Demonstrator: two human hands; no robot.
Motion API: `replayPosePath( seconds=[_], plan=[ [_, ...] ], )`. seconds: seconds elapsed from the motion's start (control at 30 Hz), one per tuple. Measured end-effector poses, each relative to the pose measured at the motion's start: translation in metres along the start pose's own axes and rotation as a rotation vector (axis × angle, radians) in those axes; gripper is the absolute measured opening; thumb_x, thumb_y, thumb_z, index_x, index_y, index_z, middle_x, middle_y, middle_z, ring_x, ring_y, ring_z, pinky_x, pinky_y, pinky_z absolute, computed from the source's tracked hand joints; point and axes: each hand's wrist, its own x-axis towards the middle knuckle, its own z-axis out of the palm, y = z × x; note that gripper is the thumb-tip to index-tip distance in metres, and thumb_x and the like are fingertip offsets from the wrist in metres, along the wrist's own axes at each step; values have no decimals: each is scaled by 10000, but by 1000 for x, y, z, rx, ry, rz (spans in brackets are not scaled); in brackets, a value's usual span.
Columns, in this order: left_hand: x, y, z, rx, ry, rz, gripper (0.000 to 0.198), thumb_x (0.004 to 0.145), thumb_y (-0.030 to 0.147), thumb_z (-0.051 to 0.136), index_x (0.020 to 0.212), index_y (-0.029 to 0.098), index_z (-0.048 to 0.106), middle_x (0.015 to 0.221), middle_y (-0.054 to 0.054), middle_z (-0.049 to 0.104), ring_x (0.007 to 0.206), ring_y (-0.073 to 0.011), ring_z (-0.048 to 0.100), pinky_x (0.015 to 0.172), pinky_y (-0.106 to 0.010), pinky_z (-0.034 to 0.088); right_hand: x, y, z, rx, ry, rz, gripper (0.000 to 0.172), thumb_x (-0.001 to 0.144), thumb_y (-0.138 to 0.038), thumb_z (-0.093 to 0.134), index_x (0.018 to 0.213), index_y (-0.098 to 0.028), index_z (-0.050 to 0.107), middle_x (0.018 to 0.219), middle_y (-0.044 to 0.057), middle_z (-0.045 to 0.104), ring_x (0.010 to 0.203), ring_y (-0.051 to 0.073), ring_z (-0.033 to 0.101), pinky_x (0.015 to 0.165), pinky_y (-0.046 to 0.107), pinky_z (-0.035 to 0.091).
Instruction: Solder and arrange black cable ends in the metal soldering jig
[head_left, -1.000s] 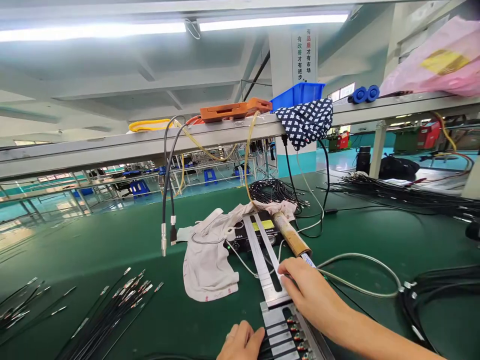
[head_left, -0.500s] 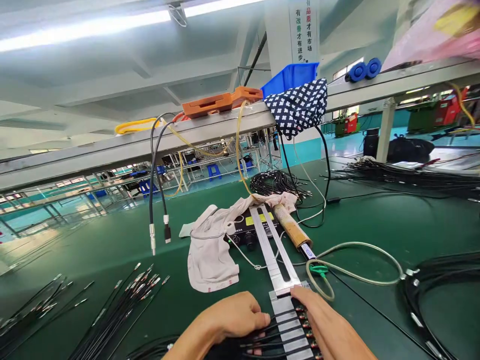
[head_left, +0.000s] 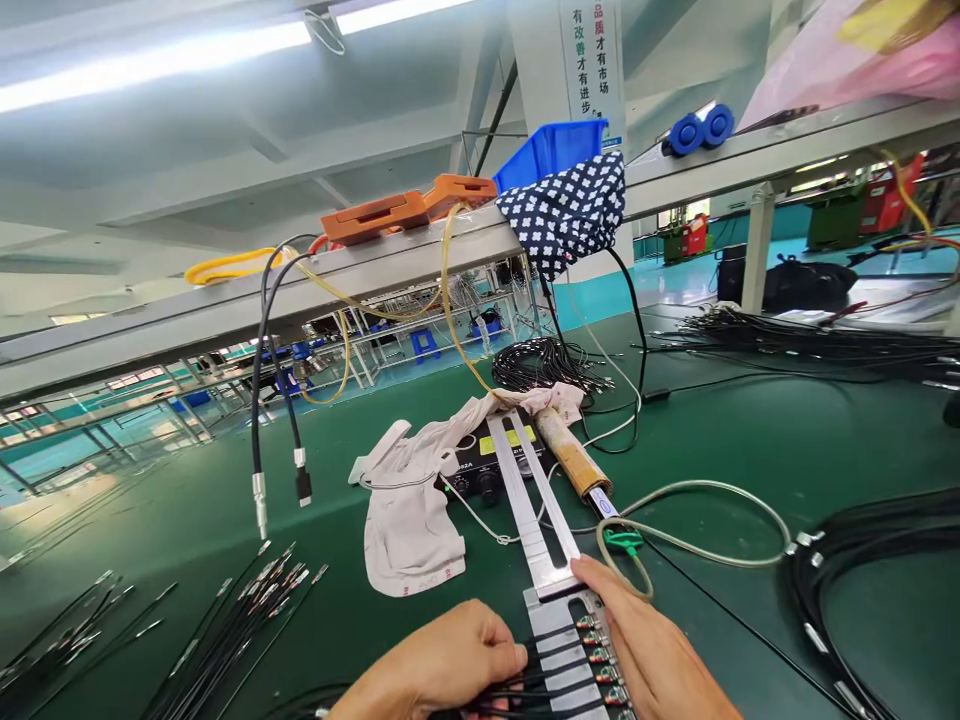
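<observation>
A flat metal fixture (head_left: 570, 668) lies at the bottom centre, its slotted metal bar (head_left: 517, 510) pointing away from me. Several black cables (head_left: 553, 634) run across the fixture, side by side. Their small metal connectors (head_left: 600, 657) sit along its right edge. My left hand (head_left: 457, 655) is closed on the cables just left of the fixture, thumb on top. Along the right side, my right hand (head_left: 649, 640) lies with fingers stretched out, the index fingertip touching the near end of the slotted bar. Its other fingers are mostly hidden.
A black control box (head_left: 487, 465) sits under the bar, beside a white cloth (head_left: 412, 540). Right of it lies a tool with a tan wrapped handle (head_left: 574, 455). Cable bundles (head_left: 232, 630) lie left, with coiled cables (head_left: 817, 600) right. Two plugs (head_left: 302, 485) hang from the shelf.
The view has shifted slightly. My right hand has moved a little off the connectors, so more of them show. My left hand stays on the cables.
</observation>
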Motion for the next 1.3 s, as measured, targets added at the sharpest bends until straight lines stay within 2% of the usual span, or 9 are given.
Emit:
replayPosePath(
  seconds=[0.1,0.2,0.3,0.43,0.53,0.8,1.03,1.17,1.3],
  plan=[
    [-4,-2,6,14,71,-5,624,474,812,537,561,207,417,481,66,468,368,-61,445,353,-188,298,3,-6,-3,-20,24,-6,513,910,-144,218,1325,22,468,1359,194,509,1276,222,466,1053,411,403],
    [-6,-2,9,112,112,33,380,723,557,472,583,208,414,448,62,461,363,-68,443,347,-174,280,4,-9,-4,-54,16,0,523,885,-136,232,1310,39,483,1343,207,517,1259,241,484,1026,424,431],
    [-9,2,10,211,180,45,265,817,328,401,580,208,398,412,68,423,362,-75,408,362,-172,273,4,-9,-4,-86,1,15,532,863,-129,252,1320,13,485,1350,192,514,1261,243,479,1021,428,435],
    [-16,13,9,258,208,86,293,868,331,365,597,219,383,448,72,384,400,-103,399,408,-214,299,4,-9,-2,-101,-4,22,516,865,-153,285,1322,-63,508,1359,153,518,1257,232,484,1016,410,443],
    [-19,15,11,509,322,132,306,886,304,370,593,216,369,558,43,414,532,-129,389,535,-269,289,4,-7,-1,-117,15,9,527,862,-130,257,1321,-41,500,1352,168,521,1258,235,484,1015,430,442],
    [-15,-11,15,614,446,85,275,885,343,264,647,228,341,705,-27,506,686,-197,453,639,-318,287,3,-8,-2,-66,62,-24,512,871,-105,239,1304,-56,507,1342,160,537,1254,220,491,1021,427,440],
    [-22,-27,27,252,341,285,372,853,545,206,656,240,288,650,25,400,632,-156,440,618,-274,340,1,-5,2,44,63,41,506,868,-134,256,1300,-57,508,1346,171,534,1255,219,492,1037,439,428],
    [-5,-48,36,531,257,329,288,787,505,376,729,223,381,813,-40,485,794,-213,491,734,-314,364,-1,-5,3,125,80,105,485,867,-160,301,1293,-124,529,1357,136,534,1256,210,491,1044,439,419],
    [-1,-43,35,696,143,206,304,670,319,612,641,225,324,709,35,371,733,-181,442,731,-296,333,-1,-6,2,144,59,96,517,838,-123,288,1305,-95,509,1358,150,529,1263,220,483,1060,477,388]
  ],
)
